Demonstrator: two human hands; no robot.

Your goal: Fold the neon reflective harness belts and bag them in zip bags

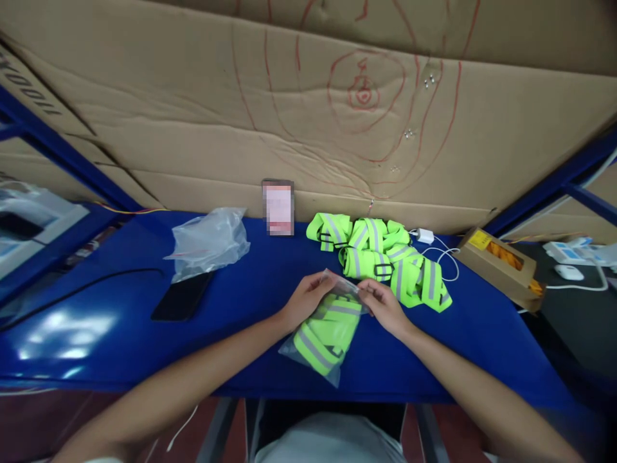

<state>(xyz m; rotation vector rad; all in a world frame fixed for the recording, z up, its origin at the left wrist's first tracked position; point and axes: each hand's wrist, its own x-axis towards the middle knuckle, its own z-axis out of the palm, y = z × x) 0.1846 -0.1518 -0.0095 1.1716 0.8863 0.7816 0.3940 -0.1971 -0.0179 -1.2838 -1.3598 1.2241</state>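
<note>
A clear plastic bag [332, 376] lies tilted before me, with a folded neon-yellow reflective strap [328, 328] inside it. My left hand [308, 297] pinches the bag's top edge at its left corner. At the right corner of the same edge, my right hand [383, 305] has its fingers closed on the plastic. Just behind my hands lies a heap of more neon-yellow reflective straps [369, 247] with grey stripes and black buckles.
Crumpled clear bags [209, 241] lie left, partly over a black phone [182, 297]. A small card or screen [278, 208] leans against the cardboard wall [193, 128]. A white charger [425, 236] and an open cardboard box [501, 263] are right on the blue table [120, 283].
</note>
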